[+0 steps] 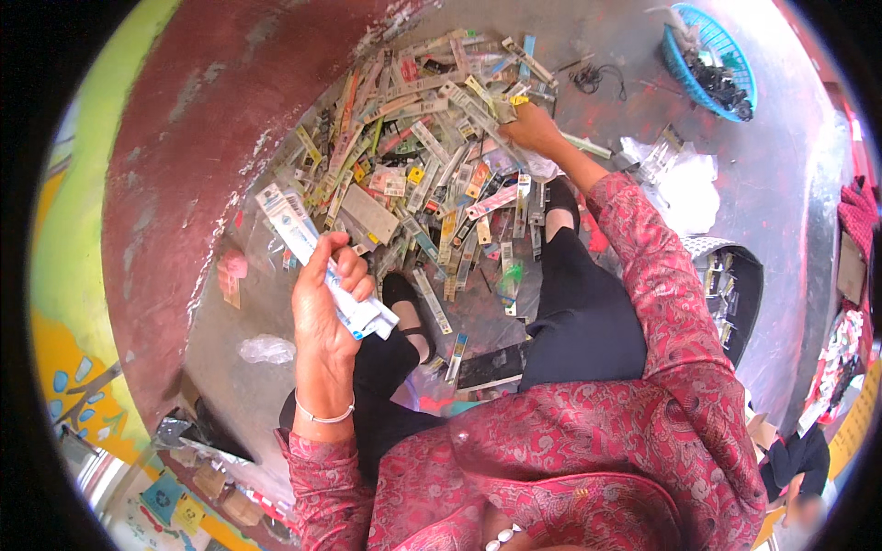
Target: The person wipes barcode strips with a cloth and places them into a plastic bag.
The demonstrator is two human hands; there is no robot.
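Note:
My left hand [331, 294] is closed around a small bundle of long, slim white-and-blue packets [292, 223], raised at the left above my knee. A large heap of slim clear packets [432, 156] with coloured and printed ends covers the floor in front of me. At the heap's far right side, my right hand [533, 129] reaches down with bent fingers, apparently pinching a slim packet [503, 111]. Something yellow [520, 100] shows beside those fingers. The fingertips are partly hidden.
A blue plastic basket [673, 69] with dark items stands at the far right. Nearer are a white plastic bag [689, 195] and a dark container [749, 294] holding packets. My shoes [399, 292] border the heap. Crumpled clear plastic [266, 349] lies left. Another person [801, 464] appears lower right.

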